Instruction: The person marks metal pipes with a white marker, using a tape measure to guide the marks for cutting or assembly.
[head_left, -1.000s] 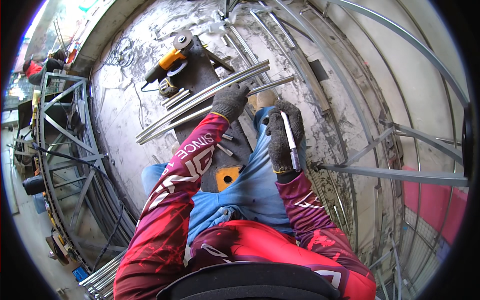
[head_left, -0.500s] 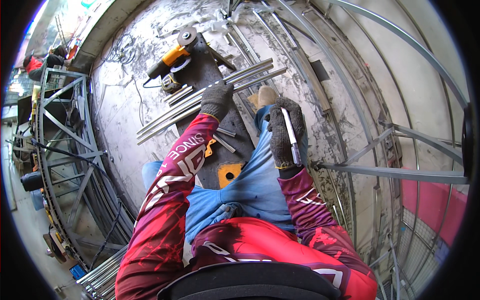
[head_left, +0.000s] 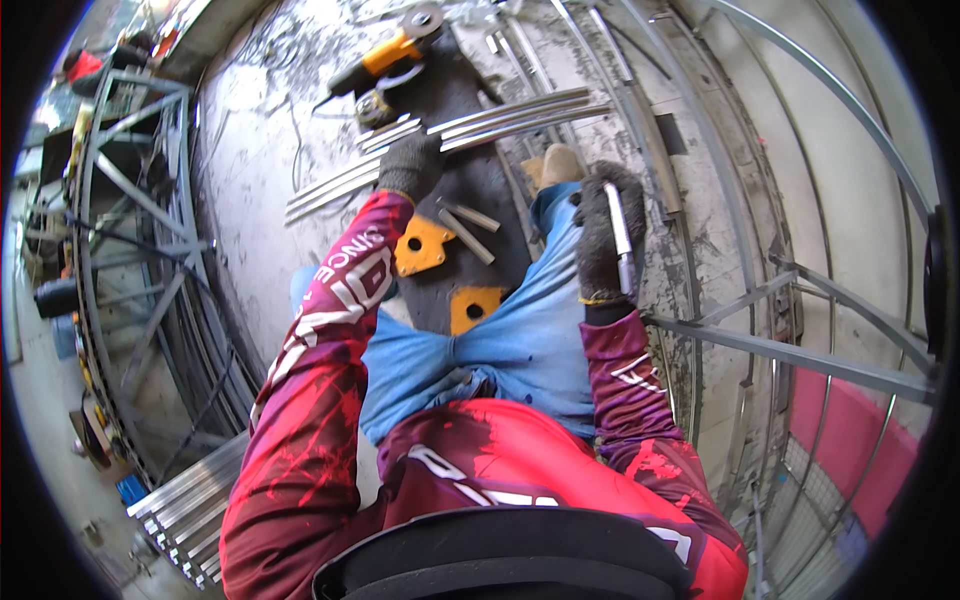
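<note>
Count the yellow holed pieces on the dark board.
2: one yellow piece is just right of the left sleeve; a second yellow piece is nearer the body, at the edge of the jeans. Others may be hidden under sleeve or jeans.

Head-worn, fisheye-wide, the left of a pair — looking steeply down from near, just behind the close end of the dark board (head_left: 480, 182), facing along its length — taking in floor (head_left: 250, 240) on both sides of it.
</note>
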